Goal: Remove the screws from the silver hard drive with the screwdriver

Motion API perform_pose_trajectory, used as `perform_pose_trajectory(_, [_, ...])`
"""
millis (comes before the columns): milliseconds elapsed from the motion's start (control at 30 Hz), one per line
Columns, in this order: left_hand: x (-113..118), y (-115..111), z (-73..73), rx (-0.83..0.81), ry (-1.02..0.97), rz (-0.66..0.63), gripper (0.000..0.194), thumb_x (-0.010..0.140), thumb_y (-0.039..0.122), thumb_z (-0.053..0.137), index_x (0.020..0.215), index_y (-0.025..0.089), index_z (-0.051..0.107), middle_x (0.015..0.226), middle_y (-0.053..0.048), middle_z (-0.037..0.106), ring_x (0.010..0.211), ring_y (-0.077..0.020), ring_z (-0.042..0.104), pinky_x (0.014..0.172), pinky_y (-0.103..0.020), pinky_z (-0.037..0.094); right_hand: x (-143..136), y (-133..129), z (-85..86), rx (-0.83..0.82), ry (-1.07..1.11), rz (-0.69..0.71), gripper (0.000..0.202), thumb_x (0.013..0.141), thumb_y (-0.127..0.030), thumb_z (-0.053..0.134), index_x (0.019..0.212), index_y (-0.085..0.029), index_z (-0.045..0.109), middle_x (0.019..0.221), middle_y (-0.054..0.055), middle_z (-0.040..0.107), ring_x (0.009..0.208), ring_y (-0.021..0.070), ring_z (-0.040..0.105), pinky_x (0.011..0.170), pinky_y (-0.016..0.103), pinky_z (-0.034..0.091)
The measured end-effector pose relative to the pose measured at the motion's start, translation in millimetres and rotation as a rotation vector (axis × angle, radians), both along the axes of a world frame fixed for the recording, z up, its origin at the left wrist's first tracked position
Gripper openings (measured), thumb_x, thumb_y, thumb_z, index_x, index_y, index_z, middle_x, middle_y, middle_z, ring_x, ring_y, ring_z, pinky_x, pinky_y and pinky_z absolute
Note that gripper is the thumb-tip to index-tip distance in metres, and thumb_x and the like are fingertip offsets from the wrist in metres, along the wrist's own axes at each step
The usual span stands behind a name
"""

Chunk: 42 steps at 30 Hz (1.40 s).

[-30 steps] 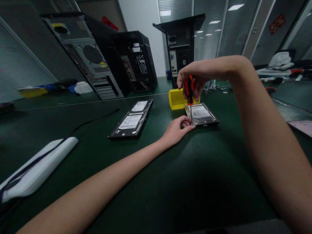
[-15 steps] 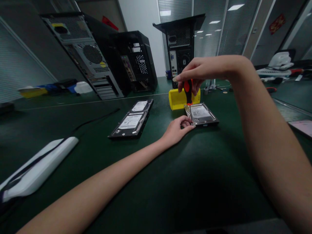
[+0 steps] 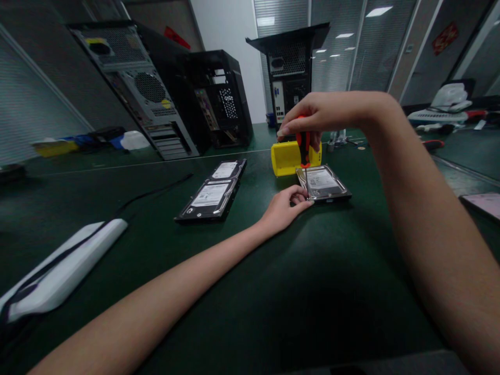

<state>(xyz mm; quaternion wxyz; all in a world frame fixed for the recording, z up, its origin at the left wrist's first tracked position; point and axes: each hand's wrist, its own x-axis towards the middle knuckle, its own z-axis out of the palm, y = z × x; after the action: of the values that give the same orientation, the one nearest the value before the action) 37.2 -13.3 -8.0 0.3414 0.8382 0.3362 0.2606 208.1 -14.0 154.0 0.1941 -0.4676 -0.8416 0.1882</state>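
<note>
1. Right of centre, a hard drive lies flat; the left hand pinches its near-left corner.
2. The right hand grips an upright screwdriver, tip at that corner; any turning achieved or remaining is unclear.
3. Since the earlier frame, the handle looks rotated.

My view loses the top of the screwdriver under the right grip. The left grip covers the drive's near left corner, so I can't tell exactly what the tip meets. The label print is too small for me to read. The screwdriver and right fingers partly hide the yellow box. My frame's left edge cuts off the white case, its right edge the pink slab. Clutter at upper right looks blurred.
</note>
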Motion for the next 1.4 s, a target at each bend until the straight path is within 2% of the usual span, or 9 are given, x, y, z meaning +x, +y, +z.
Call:
perform_pose_trajectory(167, [0,-1,0.4,0.007,-0.010,0.001,0.028,0.083,0.037,0.059,0.099,0.014,0.060,0.082,-0.003,0.060,0.074,-0.0136,0.054,0.069,-0.026,0.044,-4,4,-1.0,0.066,-0.089,-0.065,0.042,0.085,-0.051,0.052,0.091,-0.013,0.070,0.073,0.004,0.064,0.064,0.0102,0.059,0.053,0.018,0.041])
perform_pose_trajectory(300, [1,-2,1.1,0.004,-0.015,0.000,0.028,0.083,0.036,0.059,0.100,0.014,0.060,0.082,-0.002,0.059,0.074,-0.0135,0.054,0.069,-0.026,0.044,-8,2,-0.6,0.063,-0.118,-0.101,0.055,0.085,-0.061,0.044,0.080,-0.012,0.067,0.069,0.006,0.063,0.063,0.0121,0.059,0.053,0.020,0.043])
perform_pose_trajectory(433, [1,-2,2.3,0.008,-0.013,0.006,0.029,0.083,0.036,0.059,0.100,0.014,0.060,0.083,-0.003,0.060,0.075,-0.0138,0.054,0.070,-0.026,0.044,-5,2,0.3,-0.004,-0.085,-0.149,0.063,0.083,-0.069,0.036,0.093,-0.012,0.063,0.075,0.009,0.064,0.063,0.0150,0.061,0.052,0.023,0.045])
perform_pose_trajectory(633, [-1,-1,1.2,0.009,-0.010,-0.002,0.030,0.083,0.037,0.059,0.102,0.014,0.059,0.084,-0.003,0.060,0.075,-0.0141,0.055,0.068,-0.026,0.044,-3,3,2.6,-0.068,-0.112,-0.102,0.038,0.090,-0.045,0.042,0.096,-0.014,0.063,0.080,0.009,0.065,0.065,0.0143,0.062,0.055,0.022,0.049])
perform_pose_trajectory(733, [-1,-1,0.3,0.006,-0.009,-0.002,0.031,0.083,0.038,0.058,0.102,0.013,0.059,0.084,-0.003,0.059,0.075,-0.0139,0.054,0.068,-0.026,0.044,-6,-1,4.8,-0.067,-0.159,-0.098,0.034,0.090,-0.040,0.042,0.102,-0.015,0.062,0.087,0.010,0.066,0.066,0.0148,0.062,0.054,0.023,0.049])
perform_pose_trajectory(900, [-1,0,-1.0,0.023,0.004,0.004,0.030,0.083,0.036,0.059,0.102,0.014,0.059,0.084,-0.003,0.060,0.075,-0.0140,0.054,0.069,-0.026,0.043,-6,-4,4.9,-0.057,-0.153,-0.120,0.044,0.090,-0.049,0.043,0.105,-0.012,0.062,0.082,0.009,0.063,0.070,0.0145,0.061,0.058,0.024,0.048])
perform_pose_trajectory(1067, [-1,-1,-0.1,0.009,-0.005,-0.004,0.029,0.083,0.036,0.059,0.101,0.013,0.059,0.082,-0.002,0.058,0.073,-0.0131,0.053,0.067,-0.025,0.042,-5,-6,4.7,-0.021,-0.214,-0.146,0.053,0.086,-0.059,0.044,0.098,-0.011,0.065,0.074,0.009,0.061,0.062,0.0136,0.057,0.055,0.025,0.043])
perform_pose_trajectory(1200, [-1,-1,1.3,0.003,-0.001,0.002,0.029,0.083,0.036,0.059,0.101,0.013,0.059,0.081,-0.002,0.058,0.073,-0.0131,0.053,0.067,-0.025,0.042,-7,-6,3.7,0.025,-0.261,-0.175,0.058,0.085,-0.061,0.043,0.097,-0.010,0.066,0.066,0.007,0.059,0.054,0.0104,0.051,0.051,0.024,0.037])
perform_pose_trajectory(1400, [0,0,-0.5,0.019,-0.005,0.001,0.028,0.083,0.036,0.058,0.101,0.014,0.059,0.082,-0.002,0.058,0.074,-0.0133,0.053,0.067,-0.025,0.042,-7,2,-0.3,0.113,-0.237,-0.175,0.057,0.083,-0.062,0.045,0.096,-0.011,0.067,0.067,0.006,0.059,0.050,0.0079,0.047,0.049,0.024,0.033])
